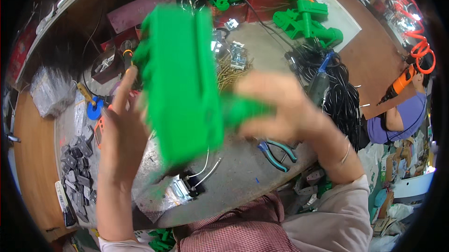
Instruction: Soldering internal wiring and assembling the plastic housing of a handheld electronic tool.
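A large green plastic tool housing (180, 83), smeared by motion, is raised close in front of me over the workbench. Its narrower grip part points right, and my right hand (280, 107) is wrapped round it. At the housing's left side is my left hand (122, 130), closed against it with one finger stretched upward; its other fingers are partly hidden behind the housing. Below the housing, a metal part with white wires (184, 187) lies on a clear plastic bag. Blue-handled pliers (276, 154) rest on the bench beneath my right forearm.
Brass-coloured screws (229, 75) and metal parts lie behind the housing. More green housings (308, 23) stand at the back right, near coiled black cables (343, 93). Grey blocks (77, 168) are heaped left. An orange power tool (397, 84) hangs right, near another person in purple (407, 118).
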The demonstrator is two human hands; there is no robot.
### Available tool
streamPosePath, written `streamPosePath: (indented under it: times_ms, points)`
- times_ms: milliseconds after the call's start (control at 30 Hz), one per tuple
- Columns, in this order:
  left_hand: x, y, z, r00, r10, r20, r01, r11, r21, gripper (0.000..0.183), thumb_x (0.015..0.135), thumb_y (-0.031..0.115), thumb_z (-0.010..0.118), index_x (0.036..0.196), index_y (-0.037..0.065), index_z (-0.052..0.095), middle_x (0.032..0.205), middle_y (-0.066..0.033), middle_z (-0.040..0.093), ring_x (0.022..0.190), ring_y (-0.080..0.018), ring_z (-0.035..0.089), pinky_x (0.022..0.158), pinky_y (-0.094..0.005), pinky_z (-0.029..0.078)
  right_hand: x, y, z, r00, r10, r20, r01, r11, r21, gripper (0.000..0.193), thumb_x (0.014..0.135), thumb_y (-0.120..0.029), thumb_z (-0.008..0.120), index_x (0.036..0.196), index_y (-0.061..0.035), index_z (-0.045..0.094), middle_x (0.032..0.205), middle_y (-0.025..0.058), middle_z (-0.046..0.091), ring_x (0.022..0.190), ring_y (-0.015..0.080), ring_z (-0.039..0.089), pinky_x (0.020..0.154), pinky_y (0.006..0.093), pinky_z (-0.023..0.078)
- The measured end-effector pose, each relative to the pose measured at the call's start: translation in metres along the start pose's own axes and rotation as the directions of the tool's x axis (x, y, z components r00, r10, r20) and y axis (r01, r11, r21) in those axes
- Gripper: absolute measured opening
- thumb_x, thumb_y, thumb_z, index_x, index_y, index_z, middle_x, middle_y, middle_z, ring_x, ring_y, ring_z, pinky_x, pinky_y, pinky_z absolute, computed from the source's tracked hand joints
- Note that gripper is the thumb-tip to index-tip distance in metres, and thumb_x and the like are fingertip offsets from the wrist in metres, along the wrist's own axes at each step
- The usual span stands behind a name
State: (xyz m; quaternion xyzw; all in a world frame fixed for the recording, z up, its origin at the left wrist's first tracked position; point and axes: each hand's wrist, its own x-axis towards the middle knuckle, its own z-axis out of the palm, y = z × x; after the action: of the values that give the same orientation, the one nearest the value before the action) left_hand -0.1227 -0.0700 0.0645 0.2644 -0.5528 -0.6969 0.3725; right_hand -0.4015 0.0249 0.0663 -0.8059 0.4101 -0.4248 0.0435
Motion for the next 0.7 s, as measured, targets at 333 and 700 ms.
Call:
streamPosePath:
  times_ms: [333,700]
  points:
    - [-0.054,0.002,0.014,0.974,-0.089,0.210,0.055,0.985,0.162,0.068,0.080,0.034,0.078,0.129,-0.006,0.053,0.125,-0.0196,0.060,0.118,-0.0294,0.059,0.094,-0.0422,0.050,0.033,-0.019,0.002,0.983,-0.109,0.146,0.158,0.908,-0.387,0.040,0.077,-0.023,0.073,0.113,-0.0093,0.067,0.117,0.0100,0.065,0.108,0.0289,0.063,0.094,0.0434,0.050]
    - [-0.092,-0.012,-0.016,0.992,-0.100,-0.073,0.104,0.993,0.056,0.057,0.082,0.036,0.070,0.115,-0.009,0.059,0.104,-0.0216,0.067,0.096,-0.0314,0.068,0.079,-0.0403,0.055,-0.059,0.100,-0.046,0.430,0.902,0.046,-0.081,0.089,-0.993,0.017,0.082,-0.010,0.059,0.082,-0.0047,0.075,0.088,0.0182,0.073,0.085,0.0319,0.072,0.074,0.0420,0.057]
